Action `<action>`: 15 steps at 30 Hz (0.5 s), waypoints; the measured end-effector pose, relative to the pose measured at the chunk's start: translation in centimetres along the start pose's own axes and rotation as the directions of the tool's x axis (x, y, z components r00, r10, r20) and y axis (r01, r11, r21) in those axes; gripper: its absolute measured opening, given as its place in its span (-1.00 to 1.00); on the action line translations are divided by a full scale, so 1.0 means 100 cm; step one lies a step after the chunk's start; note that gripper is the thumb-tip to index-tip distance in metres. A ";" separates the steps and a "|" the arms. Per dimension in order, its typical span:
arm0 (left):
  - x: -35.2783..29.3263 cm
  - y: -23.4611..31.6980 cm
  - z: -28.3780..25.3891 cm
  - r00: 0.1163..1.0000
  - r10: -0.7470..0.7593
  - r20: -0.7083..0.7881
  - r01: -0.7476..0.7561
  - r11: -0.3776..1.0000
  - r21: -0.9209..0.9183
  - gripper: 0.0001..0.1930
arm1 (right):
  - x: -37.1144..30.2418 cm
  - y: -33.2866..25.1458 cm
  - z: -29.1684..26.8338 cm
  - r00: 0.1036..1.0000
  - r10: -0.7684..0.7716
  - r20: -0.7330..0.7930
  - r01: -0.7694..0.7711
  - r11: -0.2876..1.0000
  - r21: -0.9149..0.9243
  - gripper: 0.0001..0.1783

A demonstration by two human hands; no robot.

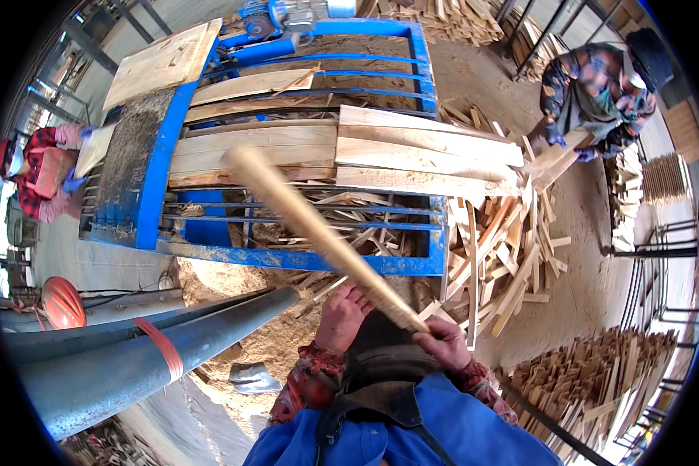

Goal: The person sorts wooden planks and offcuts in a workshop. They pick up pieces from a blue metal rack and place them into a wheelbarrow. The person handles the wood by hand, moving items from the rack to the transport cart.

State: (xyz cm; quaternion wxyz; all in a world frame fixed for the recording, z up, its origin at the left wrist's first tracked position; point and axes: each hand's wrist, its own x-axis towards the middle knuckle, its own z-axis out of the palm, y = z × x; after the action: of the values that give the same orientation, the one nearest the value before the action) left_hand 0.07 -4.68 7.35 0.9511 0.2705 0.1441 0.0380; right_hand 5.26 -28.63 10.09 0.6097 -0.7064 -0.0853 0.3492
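A long, narrow strip of wood (pixel 318 231) slants up and to the left across the middle, slightly blurred along its length. My right hand (pixel 445 343) is closed around its near end. To the left of that end is my left hand (pixel 343 317), with loosely bent fingers and nothing visible in them; it appears apart from the strip. Beyond both hands stands a blue metal machine frame (pixel 326 262) with dark rails. Pale boards (pixel 419 155) lie side by side across it, some reaching past its right edge.
A grey pipe (pixel 140 365) with a red band lies at lower left, near sawdust and a shovel blade (pixel 255 378). Wood offcuts (pixel 505 256) are heaped right of the frame. One co-worker (pixel 598 93) holds a board at far right; another (pixel 46 167) handles one at left.
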 end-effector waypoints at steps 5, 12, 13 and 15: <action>-0.006 0.017 0.002 0.978 0.147 -0.150 -0.157 0.986 -0.062 -0.36 | 0.048 -0.007 0.011 0.930 -0.156 0.334 0.260 0.920 -0.294 -0.71; -0.020 0.033 -0.023 0.916 0.200 -0.348 -0.263 0.954 -0.145 -0.64 | 0.223 -0.138 -0.082 0.740 -0.670 0.060 0.572 0.579 -0.581 -0.76; -0.020 0.031 -0.025 0.913 0.193 -0.359 -0.247 0.962 -0.112 -0.63 | 0.266 -0.148 -0.102 0.720 -0.694 -0.007 0.525 0.550 -0.649 -0.76; -0.014 0.028 -0.021 0.910 0.185 -0.372 -0.230 0.970 -0.080 -0.61 | 0.348 -0.156 -0.140 0.785 -0.619 -0.003 0.352 0.451 -0.820 -0.50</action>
State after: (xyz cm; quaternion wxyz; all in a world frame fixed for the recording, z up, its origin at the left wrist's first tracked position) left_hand -1.81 -1.45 7.50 0.9136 0.2139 0.2845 0.1968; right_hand 44.16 -17.12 11.06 0.3169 -0.8867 -0.3354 -0.0292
